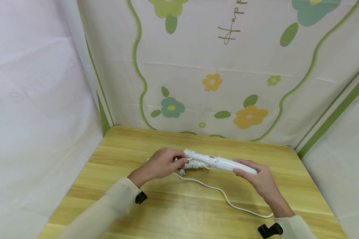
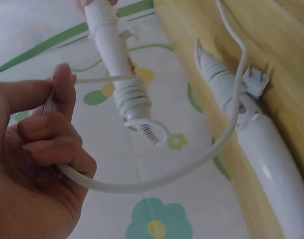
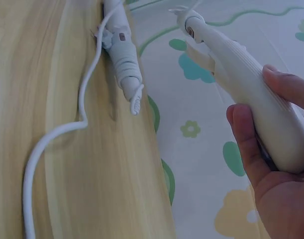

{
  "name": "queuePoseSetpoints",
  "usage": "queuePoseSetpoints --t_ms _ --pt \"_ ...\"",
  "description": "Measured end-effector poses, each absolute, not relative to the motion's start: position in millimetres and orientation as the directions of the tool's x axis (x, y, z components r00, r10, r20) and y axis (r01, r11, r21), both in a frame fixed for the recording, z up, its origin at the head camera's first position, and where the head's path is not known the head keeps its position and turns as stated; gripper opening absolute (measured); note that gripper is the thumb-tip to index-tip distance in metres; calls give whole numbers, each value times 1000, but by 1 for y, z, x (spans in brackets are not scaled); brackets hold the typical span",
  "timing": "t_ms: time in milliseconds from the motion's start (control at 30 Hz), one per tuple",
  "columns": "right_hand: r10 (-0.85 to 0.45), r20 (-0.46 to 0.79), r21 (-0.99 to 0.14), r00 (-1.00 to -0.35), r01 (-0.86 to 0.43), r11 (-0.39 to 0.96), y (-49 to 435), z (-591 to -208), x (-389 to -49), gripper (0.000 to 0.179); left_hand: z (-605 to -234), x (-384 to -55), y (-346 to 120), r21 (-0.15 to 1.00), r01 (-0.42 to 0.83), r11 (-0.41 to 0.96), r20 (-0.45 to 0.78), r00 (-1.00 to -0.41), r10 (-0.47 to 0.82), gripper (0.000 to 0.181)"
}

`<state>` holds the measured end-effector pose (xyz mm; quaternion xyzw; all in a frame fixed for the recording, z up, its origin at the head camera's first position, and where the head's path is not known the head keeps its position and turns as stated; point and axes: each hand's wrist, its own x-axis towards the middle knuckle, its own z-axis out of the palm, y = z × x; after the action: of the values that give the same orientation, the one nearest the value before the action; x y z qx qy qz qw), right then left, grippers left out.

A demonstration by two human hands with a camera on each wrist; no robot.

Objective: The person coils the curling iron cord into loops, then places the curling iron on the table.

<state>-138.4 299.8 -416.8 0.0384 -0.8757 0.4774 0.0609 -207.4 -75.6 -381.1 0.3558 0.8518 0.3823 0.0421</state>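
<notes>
A white hair iron (image 1: 207, 160) is held up over the table, its far end in my right hand (image 1: 261, 181). Thumb and fingers grip the smooth body of this iron (image 3: 246, 82) from both sides. Several turns of cord circle its other end, beside a ribbed cord sleeve. My left hand (image 1: 166, 162) pinches the white cord (image 2: 156, 185) between thumb and index finger, the other fingers curled round it. From there the cord loops away and runs over the table. A second white hair iron (image 2: 273, 162) lies behind the hands, its cord wound round it, with a two-pin plug (image 2: 255, 82) at its side.
The wooden table (image 1: 167, 212) ends at a back edge against a white cloth (image 1: 185, 63) printed with flowers. White cloth walls (image 1: 33, 99) stand at both sides. Loose cord (image 1: 224, 194) trails across the tabletop toward the right forearm.
</notes>
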Motion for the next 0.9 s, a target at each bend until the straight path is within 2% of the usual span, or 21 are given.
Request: queuePoseSetpoints --t_ms 233,333,467,733,900 --pt "-66 128 -816 -990 -143 561 294 -418 -135 36 -370 -220 -81 507 668 544 269 -723 636 20" --pt "-99 123 -833 -987 -157 530 293 -418 -133 36 -372 -228 -81 475 678 562 287 -722 629 20" --pt "-150 141 -866 -979 -195 460 293 -419 -131 36 -380 -242 -82 560 637 531 251 -740 623 20" --pt "-242 220 -897 -945 -294 331 300 -416 -129 36 -393 -254 -84 787 522 329 163 -690 705 20" --pt "-242 255 -916 -936 -314 251 302 -413 -130 36 -405 -251 -81 858 425 287 120 -710 694 21"
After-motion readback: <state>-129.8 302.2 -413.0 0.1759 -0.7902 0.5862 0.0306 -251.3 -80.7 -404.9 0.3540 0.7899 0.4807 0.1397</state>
